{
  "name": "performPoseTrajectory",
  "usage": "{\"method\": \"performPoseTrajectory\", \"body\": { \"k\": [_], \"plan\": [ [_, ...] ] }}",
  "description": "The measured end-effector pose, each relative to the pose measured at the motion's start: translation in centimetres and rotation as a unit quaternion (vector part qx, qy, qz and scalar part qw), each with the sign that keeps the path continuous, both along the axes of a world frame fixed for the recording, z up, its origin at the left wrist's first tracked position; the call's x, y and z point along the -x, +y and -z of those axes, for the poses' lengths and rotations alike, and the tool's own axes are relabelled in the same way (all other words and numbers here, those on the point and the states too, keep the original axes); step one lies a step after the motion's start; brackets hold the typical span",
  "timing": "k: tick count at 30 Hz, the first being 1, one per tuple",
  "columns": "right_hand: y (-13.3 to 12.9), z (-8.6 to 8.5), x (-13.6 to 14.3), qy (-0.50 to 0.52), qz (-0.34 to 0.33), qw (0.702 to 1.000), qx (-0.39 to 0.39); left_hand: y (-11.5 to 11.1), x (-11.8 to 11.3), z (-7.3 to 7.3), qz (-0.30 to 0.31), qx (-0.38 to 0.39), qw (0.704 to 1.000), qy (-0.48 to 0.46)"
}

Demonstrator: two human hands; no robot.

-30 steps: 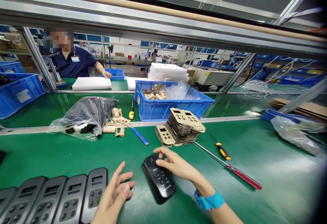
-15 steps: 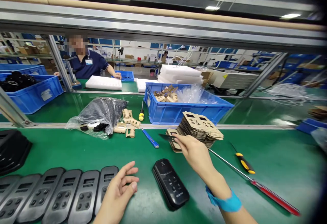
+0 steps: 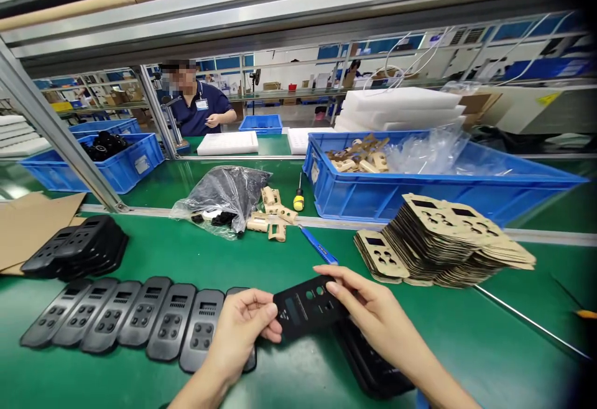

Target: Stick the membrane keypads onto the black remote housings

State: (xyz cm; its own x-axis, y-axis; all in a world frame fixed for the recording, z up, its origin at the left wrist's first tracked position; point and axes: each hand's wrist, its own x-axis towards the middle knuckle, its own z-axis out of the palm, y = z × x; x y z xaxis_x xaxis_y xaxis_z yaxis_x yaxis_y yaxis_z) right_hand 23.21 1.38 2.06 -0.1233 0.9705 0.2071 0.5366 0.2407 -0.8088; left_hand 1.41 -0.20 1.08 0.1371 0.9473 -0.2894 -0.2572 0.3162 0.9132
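A thin black faceplate (image 3: 303,309) with a window and round cut-outs is held level above the bench. My left hand (image 3: 242,325) pinches its left end between thumb and fingers. The opposite end is gripped by my right hand (image 3: 364,303). Beneath the right hand lies a stack of glossy black panels (image 3: 373,359), partly covered by that hand and the faceplate. A row of dark grey housings (image 3: 170,322) with button holes stretches left of my left hand. Beyond my right hand stand piles of tan-backed faceplates (image 3: 433,241), with a smaller pile (image 3: 380,257) beside them.
A blue utility knife (image 3: 318,245), tan plastic pieces (image 3: 275,213), a yellow-handled screwdriver (image 3: 299,197) and a clear bag of black parts (image 3: 224,201) lie ahead. Behind is a blue bin (image 3: 368,197). Black covers (image 3: 88,247) are stacked left. A co-worker (image 3: 200,107) is across the bench.
My right hand has brought the faceplate away from the tan-backed piles, towards me. My left hand, open before, has closed on its other end. The view has shifted left.
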Motion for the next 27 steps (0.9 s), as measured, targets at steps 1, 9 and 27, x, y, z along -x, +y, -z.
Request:
{"method": "performPoseTrajectory", "body": {
  "k": [1,9,27],
  "plan": [
    [-0.1,0.0,0.0,-0.011,-0.007,1.000,-0.017,0.0,0.0,0.0,0.009,-0.001,1.000,0.000],
    [-2.2,-0.8,2.4,-0.111,-0.198,0.972,-0.063,-0.3,-0.3,0.4,0.095,0.013,0.985,-0.142],
    [0.8,-1.0,-1.3,0.498,0.130,0.855,-0.068,2.9,2.2,-1.3,0.058,-0.214,0.943,0.247]
  ]
}}
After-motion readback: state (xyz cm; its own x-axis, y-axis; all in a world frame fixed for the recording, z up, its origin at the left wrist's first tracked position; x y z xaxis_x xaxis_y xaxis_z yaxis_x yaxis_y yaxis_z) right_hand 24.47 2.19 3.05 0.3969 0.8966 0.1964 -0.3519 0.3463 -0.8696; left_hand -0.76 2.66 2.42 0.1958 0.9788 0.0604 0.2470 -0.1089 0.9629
